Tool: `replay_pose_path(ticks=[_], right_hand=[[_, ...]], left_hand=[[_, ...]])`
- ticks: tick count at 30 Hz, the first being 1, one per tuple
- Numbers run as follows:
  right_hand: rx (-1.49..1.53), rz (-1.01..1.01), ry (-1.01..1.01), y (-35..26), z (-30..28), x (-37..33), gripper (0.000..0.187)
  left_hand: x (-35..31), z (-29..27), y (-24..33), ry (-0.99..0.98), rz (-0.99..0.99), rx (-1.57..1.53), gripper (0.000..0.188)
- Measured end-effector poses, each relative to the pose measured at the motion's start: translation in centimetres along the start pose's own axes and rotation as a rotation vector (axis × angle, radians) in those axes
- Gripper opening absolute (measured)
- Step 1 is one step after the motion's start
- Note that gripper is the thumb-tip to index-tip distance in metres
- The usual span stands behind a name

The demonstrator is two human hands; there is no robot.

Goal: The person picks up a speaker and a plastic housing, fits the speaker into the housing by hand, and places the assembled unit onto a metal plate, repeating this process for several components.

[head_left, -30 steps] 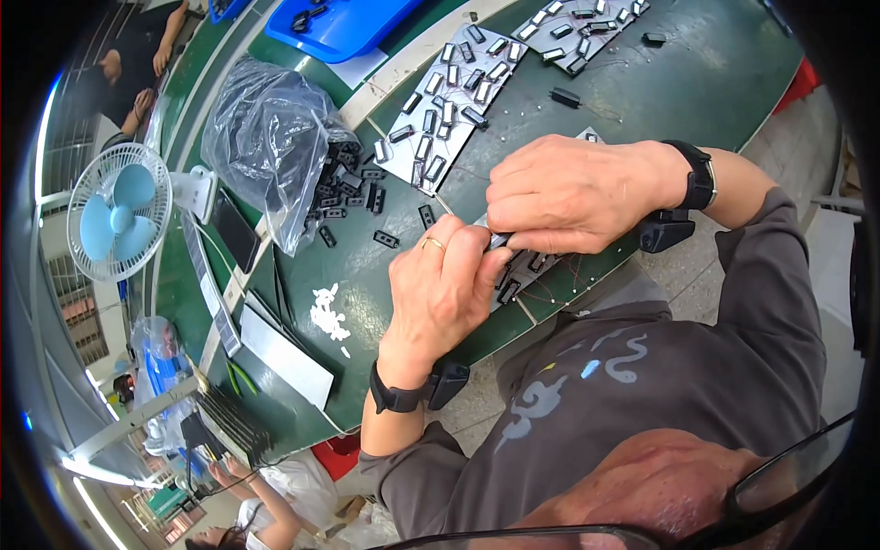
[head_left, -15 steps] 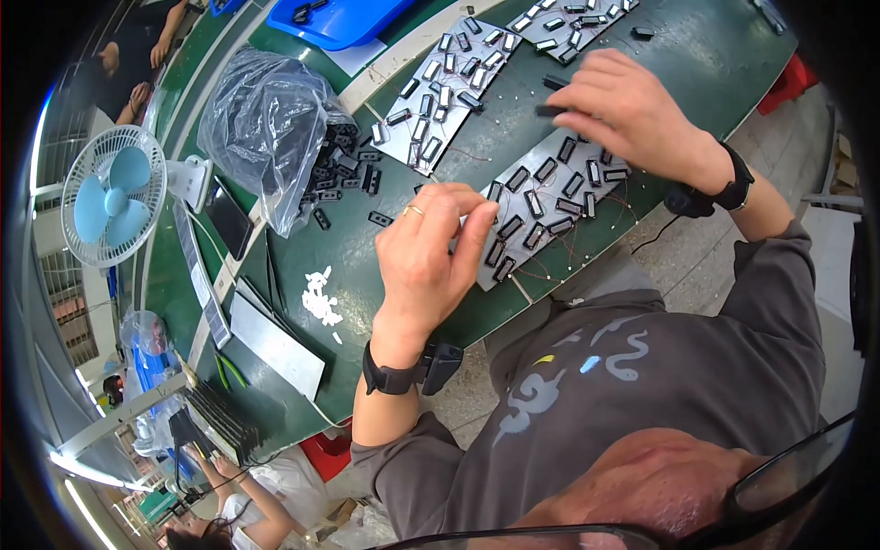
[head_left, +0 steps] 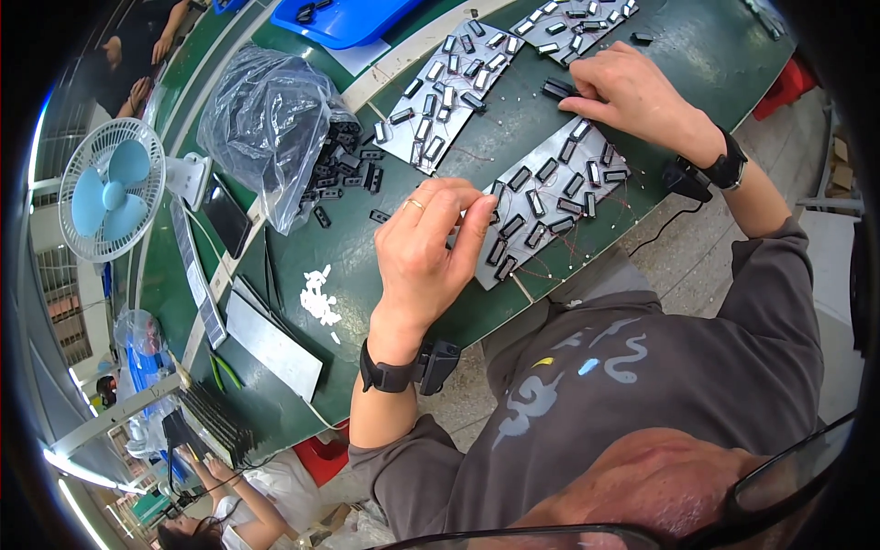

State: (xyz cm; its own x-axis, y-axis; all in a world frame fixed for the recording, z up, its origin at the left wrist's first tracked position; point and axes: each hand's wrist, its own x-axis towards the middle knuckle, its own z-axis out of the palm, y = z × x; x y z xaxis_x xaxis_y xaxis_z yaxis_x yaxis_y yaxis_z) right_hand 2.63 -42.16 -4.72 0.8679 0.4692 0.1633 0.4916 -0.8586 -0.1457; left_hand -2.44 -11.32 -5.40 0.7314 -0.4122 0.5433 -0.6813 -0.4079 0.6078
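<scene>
My left hand (head_left: pixel 426 247) is closed in a pinch over the left end of the nearest metal plate (head_left: pixel 486 272). Its thumb and index finger meet beside a black part there, and anything between them is hidden. Rows of small black rectangular parts (head_left: pixel 547 171) with thin reddish wires cover this plate. Beyond the plate's far edge, my right hand (head_left: pixel 628 96) has curled fingers and an extended thumb around a small black rectangular part (head_left: pixel 557 89). That part is low over the green table, and a second dark one seems to lie against it.
Two more plates (head_left: pixel 447 92) (head_left: pixel 573 27) of similar parts lie farther off. At left are a clear plastic bag (head_left: pixel 270 128), loose black parts (head_left: pixel 344 170), white bits (head_left: pixel 318 298), a bare metal sheet (head_left: pixel 275 344), a phone (head_left: pixel 226 215) and a fan (head_left: pixel 113 194). Other people sit nearby.
My right hand has moved slightly away from me, bringing the black part from over the near plate's edge to beside another on the table. My left hand has hardly moved.
</scene>
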Motion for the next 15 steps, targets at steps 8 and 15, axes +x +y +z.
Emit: replay_pose_path(ticks=[8,15], right_hand=[[0.119,-0.024,0.134,-0.1,-0.5,0.7,0.032],[0.722,0.060,-0.327,-4.9,-7.6,2.6,0.018]], left_hand=[[0.1,-2.5,0.3,-0.016,-0.209,0.202,0.004],[-1.7,-1.4,0.4,-0.261,-0.108,0.279,0.011]])
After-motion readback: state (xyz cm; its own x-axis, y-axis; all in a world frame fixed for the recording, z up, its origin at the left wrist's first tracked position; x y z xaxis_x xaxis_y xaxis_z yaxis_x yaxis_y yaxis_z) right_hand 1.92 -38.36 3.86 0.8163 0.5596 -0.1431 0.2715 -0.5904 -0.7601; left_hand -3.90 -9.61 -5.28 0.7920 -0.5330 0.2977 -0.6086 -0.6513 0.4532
